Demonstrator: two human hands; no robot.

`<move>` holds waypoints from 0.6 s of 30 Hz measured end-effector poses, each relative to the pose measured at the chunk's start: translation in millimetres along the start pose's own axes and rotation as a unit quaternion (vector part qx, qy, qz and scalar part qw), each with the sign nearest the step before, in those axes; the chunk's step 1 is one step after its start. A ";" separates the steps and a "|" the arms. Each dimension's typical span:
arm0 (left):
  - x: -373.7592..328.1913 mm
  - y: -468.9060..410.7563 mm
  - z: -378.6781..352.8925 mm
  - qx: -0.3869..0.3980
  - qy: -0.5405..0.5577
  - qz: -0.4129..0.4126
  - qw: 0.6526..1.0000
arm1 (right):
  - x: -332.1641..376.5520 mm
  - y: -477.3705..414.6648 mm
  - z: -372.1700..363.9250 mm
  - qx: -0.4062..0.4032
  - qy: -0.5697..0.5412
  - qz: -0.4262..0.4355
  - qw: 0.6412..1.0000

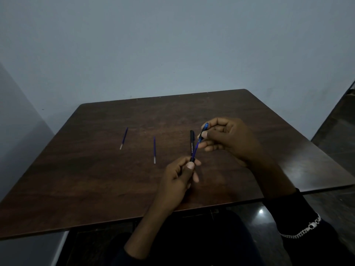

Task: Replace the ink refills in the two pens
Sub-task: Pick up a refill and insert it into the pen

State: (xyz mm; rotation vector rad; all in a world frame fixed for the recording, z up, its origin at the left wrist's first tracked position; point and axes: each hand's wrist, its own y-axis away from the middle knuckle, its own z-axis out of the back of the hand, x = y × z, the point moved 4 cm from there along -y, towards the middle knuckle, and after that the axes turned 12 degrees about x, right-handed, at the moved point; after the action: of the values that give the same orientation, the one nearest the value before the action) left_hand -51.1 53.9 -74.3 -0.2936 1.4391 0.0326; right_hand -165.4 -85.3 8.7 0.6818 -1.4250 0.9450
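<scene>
Right hand [226, 139] fingers [204, 134] pinched shut round the blue front section [203, 133] of a pen, just right of frame centre; left hand [181, 175] fingers [190, 166] closed on the dark barrel [192, 160] end just below it, the rest of the barrel hidden in the fist. A thin blue refill [196, 148] runs bare between the two parts, so the pen is apart and held up off the bench [96, 179]. Judged step: first pen, old refill being drawn out of the barrel, or possibly going in, cannot tell which. Next move calls for the refill clear of the barrel, set down apart from the fresh ones, then a fresh one threaded in tip first and the front section turned back on. Second pen [192, 141], black with white lettering, lies on the bench right behind the held parts, cap end toward the top of frame, looks untouched. Two spare refills on the bench: one [154, 149] centre-left, another [124, 138] further left, well apart, both with pale lower ends. Nothing blocks the reach to them; risk is mixing old refill with new, and the dim light makes the tips hard to read. Silver chain bracelet [301, 230] over the dark sleeve at lower right
</scene>
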 end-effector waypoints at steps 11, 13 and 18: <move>-0.7 -0.4 -2.1 0.005 0.008 -0.011 1.000 | -9.0 -0.7 -0.6 0.024 -0.002 -0.009 1.000; -0.8 -0.4 -1.8 0.004 0.012 -0.014 1.000 | -9.3 -0.8 -0.4 0.023 0.002 -0.012 1.000; -1.8 -0.5 -0.8 0.009 0.012 -0.029 0.999 | -9.2 0.2 0.9 0.020 -0.008 -0.012 1.000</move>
State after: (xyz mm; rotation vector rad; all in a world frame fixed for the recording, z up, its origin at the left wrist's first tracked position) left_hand -52.0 53.5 -72.6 -0.3224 1.4529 -0.0303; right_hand -165.1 -87.3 -0.3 0.7363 -1.4115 0.9530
